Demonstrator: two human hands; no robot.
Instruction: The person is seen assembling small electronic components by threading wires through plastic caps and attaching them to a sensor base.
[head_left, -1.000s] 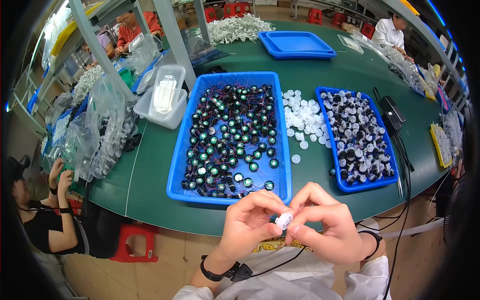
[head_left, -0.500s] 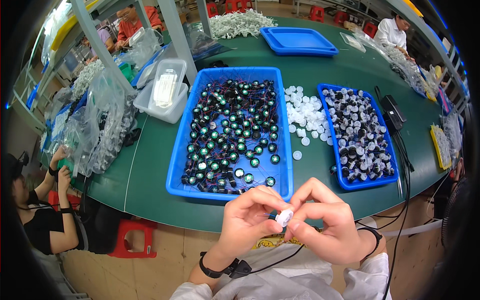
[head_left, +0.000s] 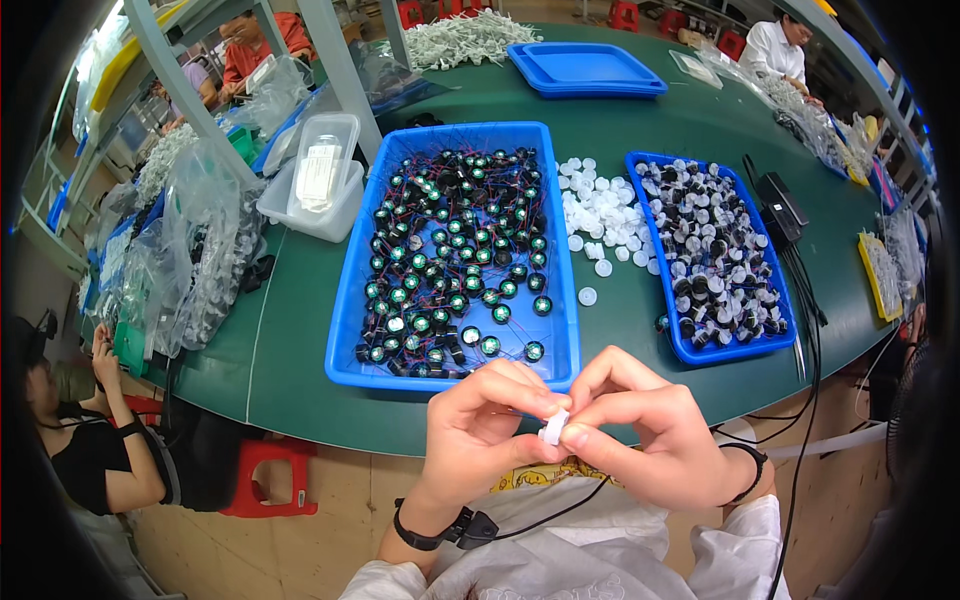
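I've got a small white plastic cap-like part (head_left: 553,427) pinched between both hands, held below the near edge of the green table (head_left: 300,330), above my lap. Left hand (head_left: 480,432): thumb and forefinger closed on the part's left side, other fingers curled loosely. Right hand (head_left: 645,435): thumb and forefinger tips pressed on its right side, remaining fingers bent around behind. Part is mostly hidden by fingertips, can't tell its exact shape.

Just beyond my hands, a large blue plastic tray (head_left: 350,370) of small round black components with green faces and thin red wires (head_left: 450,250). Right of it, a loose pile of white round caps (head_left: 600,210) on the table, then a smaller blue tray (head_left: 690,352) of black-and-white capped pieces (head_left: 715,250). Black cables (head_left: 800,290) run along that tray's right side. A stack of blue trays (head_left: 585,70) sits at the far edge. A clear plastic box (head_left: 320,190) and clear bags (head_left: 200,250) are at left. A seated person (head_left: 90,450) is at lower left.
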